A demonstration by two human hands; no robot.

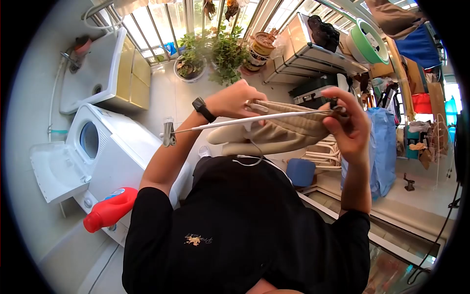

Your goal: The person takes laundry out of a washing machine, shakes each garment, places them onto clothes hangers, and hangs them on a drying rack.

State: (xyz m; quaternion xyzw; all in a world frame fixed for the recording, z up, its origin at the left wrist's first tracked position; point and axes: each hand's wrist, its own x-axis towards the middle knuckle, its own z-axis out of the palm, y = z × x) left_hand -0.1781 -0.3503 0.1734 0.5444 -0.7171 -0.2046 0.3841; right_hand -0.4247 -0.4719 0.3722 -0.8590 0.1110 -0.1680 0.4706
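Observation:
Beige trousers (289, 126) hang bunched between my two hands, their legs reaching toward the left. A white hanger bar (249, 119) runs across in front of the cloth, with a metal clip (169, 133) at its left end. My left hand (238, 101), wearing a black watch, has its fingers closed on the waistband at the left. At the right, my right hand (346, 120) pinches the other end of the waistband beside a dark clip. A white cord dangles below the cloth.
To the left are a white washing machine (125, 147) with its lid open, a red bottle (111, 209) and a sink (93, 73). Potted plants (227, 54) stand ahead by the railing. A cabinet (303, 49), green basin (369, 41) and blue stool (300, 172) are at the right.

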